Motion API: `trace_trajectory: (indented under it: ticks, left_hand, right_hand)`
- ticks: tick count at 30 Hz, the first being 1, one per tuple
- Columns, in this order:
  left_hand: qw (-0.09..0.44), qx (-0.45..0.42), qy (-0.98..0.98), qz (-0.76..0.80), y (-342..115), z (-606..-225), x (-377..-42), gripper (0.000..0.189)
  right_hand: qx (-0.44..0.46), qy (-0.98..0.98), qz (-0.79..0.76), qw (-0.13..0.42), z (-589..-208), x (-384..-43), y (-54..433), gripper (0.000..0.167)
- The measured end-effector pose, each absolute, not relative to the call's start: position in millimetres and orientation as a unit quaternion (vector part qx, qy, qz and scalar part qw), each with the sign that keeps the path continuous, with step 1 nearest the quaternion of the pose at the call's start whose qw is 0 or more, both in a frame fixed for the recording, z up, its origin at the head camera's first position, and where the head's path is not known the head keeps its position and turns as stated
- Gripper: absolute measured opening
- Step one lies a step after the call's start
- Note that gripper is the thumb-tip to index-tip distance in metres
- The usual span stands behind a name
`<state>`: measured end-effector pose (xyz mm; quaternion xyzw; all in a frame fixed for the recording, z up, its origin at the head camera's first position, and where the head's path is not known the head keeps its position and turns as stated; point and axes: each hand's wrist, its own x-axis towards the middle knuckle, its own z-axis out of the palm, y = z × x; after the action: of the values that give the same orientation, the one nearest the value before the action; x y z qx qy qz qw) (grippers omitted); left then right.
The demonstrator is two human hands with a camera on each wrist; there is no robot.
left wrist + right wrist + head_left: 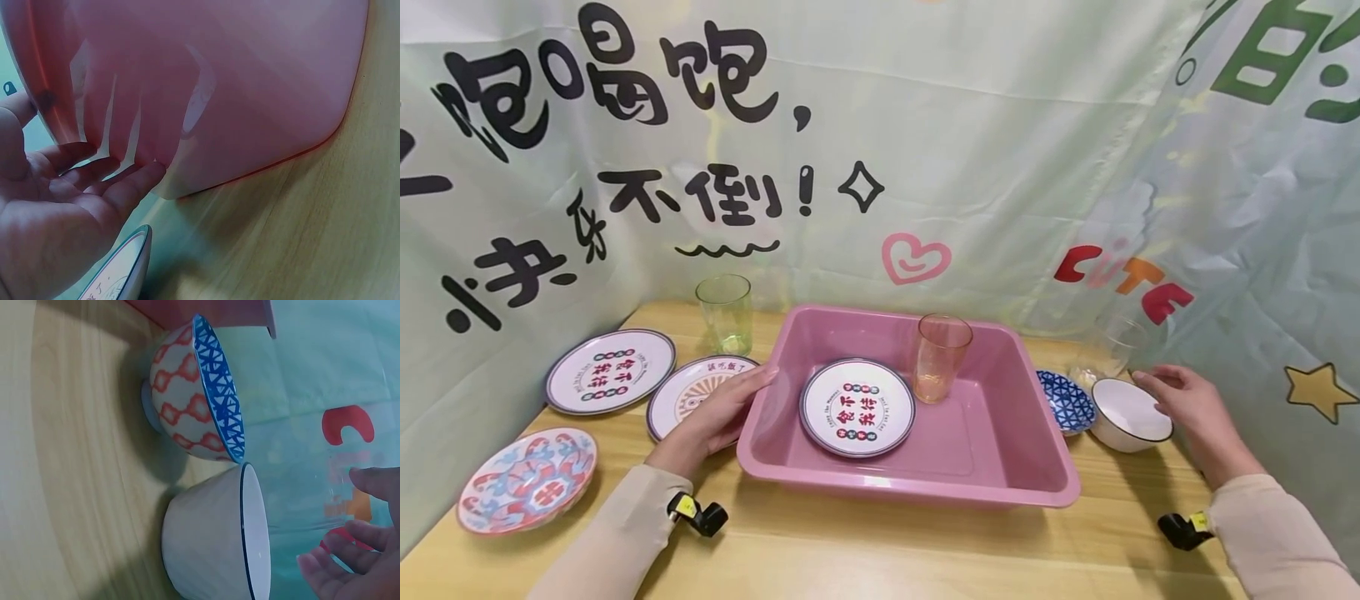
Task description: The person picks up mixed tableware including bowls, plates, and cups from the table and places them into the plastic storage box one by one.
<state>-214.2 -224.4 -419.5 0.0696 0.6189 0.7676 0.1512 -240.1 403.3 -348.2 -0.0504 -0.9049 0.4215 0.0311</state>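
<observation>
My left hand [718,408] holds the left side of a pink plastic basin [992,425]. In the left wrist view its thumb is at the rim and the fingers [134,187] press the outer wall. Inside the basin are a white plate [857,408] with red lettering and an upright amber glass [942,358]. Over the right edge of a white dark-rimmed bowl [1131,417], my right hand [1191,408] hovers with nothing in its grasp. Its fingers [369,534] are spread near a clear glass [1108,346], which is faint against the cloth.
A blue-patterned bowl [1066,402] stands between basin and white bowl. Left of the basin are a green glass [727,317], a lettered plate [612,371], a sunburst plate [673,396] partly behind my hand, and a red-and-blue patterned dish [527,483]. Printed cloth [1000,167] hangs behind the table.
</observation>
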Motion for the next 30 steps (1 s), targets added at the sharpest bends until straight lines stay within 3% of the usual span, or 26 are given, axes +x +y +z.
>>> trace_trajectory:
  ticks: [10,19,30]
  left_hand:
    - [0.157,0.068,0.618,0.767,-222.8,-416.7,-213.6,0.063]
    - [0.156,0.062,0.626,0.761,-223.1,-419.3,-215.6,0.064]
    - [0.156,0.066,0.627,0.76,-223.5,-420.0,-214.8,0.061]
  right_hand:
    - [-0.108,-0.895,0.432,0.031,-342.1,-255.5,409.1,0.113]
    - [-0.091,-0.9,0.427,0.002,-346.1,-267.4,412.7,0.114]
    - [-0.108,-0.895,0.432,0.022,-349.7,-283.9,412.0,0.116]
